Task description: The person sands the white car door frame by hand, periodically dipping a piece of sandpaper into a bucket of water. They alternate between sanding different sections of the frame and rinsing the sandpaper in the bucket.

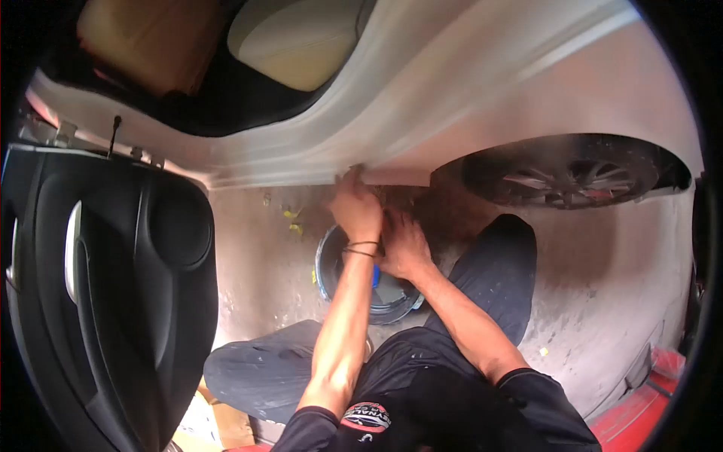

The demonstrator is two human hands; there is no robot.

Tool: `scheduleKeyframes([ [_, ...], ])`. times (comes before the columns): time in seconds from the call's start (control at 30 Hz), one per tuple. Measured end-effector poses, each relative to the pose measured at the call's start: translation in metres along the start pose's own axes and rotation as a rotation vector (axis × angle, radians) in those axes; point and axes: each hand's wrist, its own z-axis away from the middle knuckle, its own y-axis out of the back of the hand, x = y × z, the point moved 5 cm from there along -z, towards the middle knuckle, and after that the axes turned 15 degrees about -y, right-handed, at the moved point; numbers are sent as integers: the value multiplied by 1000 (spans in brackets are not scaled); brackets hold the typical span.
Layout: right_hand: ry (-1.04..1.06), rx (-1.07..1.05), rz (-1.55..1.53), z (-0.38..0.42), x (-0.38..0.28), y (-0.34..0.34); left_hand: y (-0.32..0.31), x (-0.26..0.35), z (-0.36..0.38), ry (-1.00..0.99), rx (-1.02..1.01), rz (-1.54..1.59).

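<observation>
My left hand (358, 211) reaches up to the lower edge of the car's silver sill (301, 169), fingertips right at the metal and smeared by motion. Close beside it, a little lower, my right hand (404, 242) has its fingers bent inward against a dark patch; I cannot tell what they hold. Under both wrists stands a round dark bucket (325, 290), its rim partly hidden by my forearms. Something blue (376, 276) shows inside the bucket.
An opened black door panel (113, 279) fills the left side. At the right a wheel (565, 177) sits in its arch. My bent knees flank the bucket on the concrete floor (263, 279). Yellow scraps (294, 220) lie near it, and a red object (636, 418) stands lower right.
</observation>
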Motion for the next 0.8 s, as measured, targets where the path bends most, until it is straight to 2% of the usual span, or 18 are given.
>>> scheduleKeyframes([
  [0.03,-55,-146,-118,1,-1,7,-1,35,4,-11,-14,-3],
  [0.07,-63,-291,-507,5,-5,32,-2,80,16,-150,103,31],
  [0.1,-68,-285,-511,5,-7,31,-1,116,29,-282,222,68],
  [0.17,60,178,-306,14,-18,41,-8,155,45,-377,182,81],
  [0.2,124,392,-192,25,-23,44,-11,148,46,-368,197,27],
  [0.23,123,380,-184,23,-24,43,-12,132,45,-354,198,29],
  [0.3,267,774,767,13,-40,46,-11,91,37,-475,256,-184],
  [0.37,112,183,-149,18,-9,32,-6,38,32,-412,271,-302],
  [0.43,70,168,-5,6,-2,-2,-2,-2,15,-168,57,-158],
  [0.47,33,17,-122,-5,6,-11,3,26,9,-269,175,-188],
  [0.5,-12,-144,-240,-9,13,-20,3,57,11,-182,95,-98],
  [0.53,-12,-167,-451,9,5,11,3,93,18,-312,162,-104],
  [0.57,-182,-424,-1338,-3,6,-41,3,117,29,-442,231,-108],
  [0.6,-182,-427,-1331,-5,27,-73,1,120,35,-437,236,-105],
  [0.7,376,413,-340,21,-7,22,-10,99,43,-464,225,-22],
  [0.73,-12,-196,-381,-1,20,-21,-16,50,40,-389,216,-94],
  [0.77,57,72,-84,9,6,-5,-17,11,35,-319,206,-166],
  [0.8,75,98,-26,10,1,-4,-9,-10,31,-254,152,-235],
])
